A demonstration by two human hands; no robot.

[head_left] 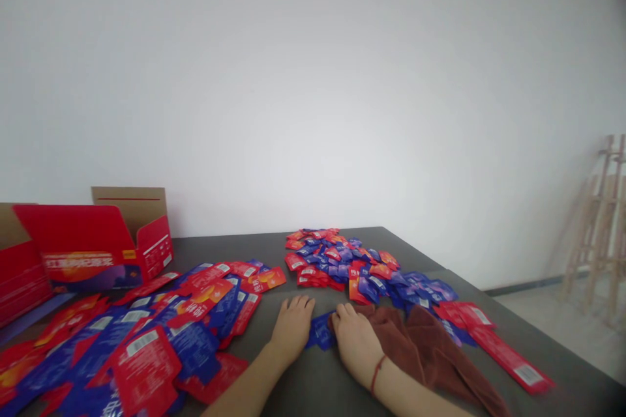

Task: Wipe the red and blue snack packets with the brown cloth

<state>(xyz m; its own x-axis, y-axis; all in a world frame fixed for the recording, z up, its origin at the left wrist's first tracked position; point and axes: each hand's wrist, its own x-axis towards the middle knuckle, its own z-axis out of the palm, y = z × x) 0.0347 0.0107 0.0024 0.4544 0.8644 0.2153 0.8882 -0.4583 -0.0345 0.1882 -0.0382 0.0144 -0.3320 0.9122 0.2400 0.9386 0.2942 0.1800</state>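
Observation:
My left hand rests palm down on the dark table, fingers stretched forward. My right hand, with a red string on the wrist, lies beside it, fingers curled at the edge of a small blue packet that sits between both hands. A heap of small red and blue packets lies just beyond my right hand. A brown cloth lies against my right wrist.
Larger red and blue flat packets cover the table's left side. An open red cardboard box stands at the back left. Long red packets lie near the right edge. A wooden easel stands on the floor at far right.

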